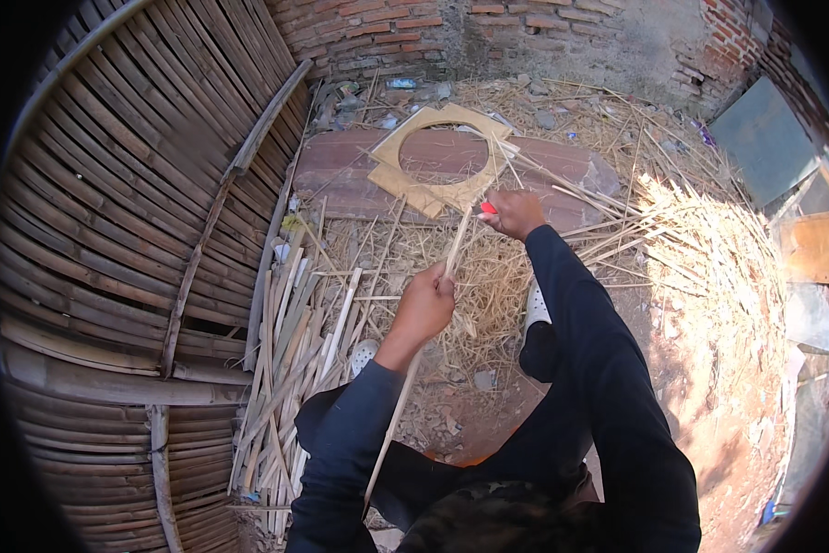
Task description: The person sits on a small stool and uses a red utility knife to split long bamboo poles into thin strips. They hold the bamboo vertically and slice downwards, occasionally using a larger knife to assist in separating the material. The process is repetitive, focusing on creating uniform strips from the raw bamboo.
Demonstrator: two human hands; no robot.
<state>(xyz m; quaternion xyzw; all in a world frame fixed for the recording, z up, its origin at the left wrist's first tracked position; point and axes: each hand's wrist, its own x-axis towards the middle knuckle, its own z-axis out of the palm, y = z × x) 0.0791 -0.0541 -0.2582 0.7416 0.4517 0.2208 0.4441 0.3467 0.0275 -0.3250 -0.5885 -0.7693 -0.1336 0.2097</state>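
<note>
Rising at our left is a slatted wall (pixel 110 230); ahead lies a reddish-brown board (pixel 336 166). Pale strips (pixel 285 382) heap beside the wall, and a round-holed panel (pixel 419 194) rests on the board. One long strip (pixel 457 241) slants between our arms, gripped by the fingers of our left hand (pixel 423 306); our right hand (pixel 517 214) has its fingers closed round a red item (pixel 488 208), probably a handle, at the strip's far end.

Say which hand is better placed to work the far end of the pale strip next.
Probably the right hand: it holds a red object close beside that end of the pale strip, while the left hand grips the strip nearer the body.
</note>
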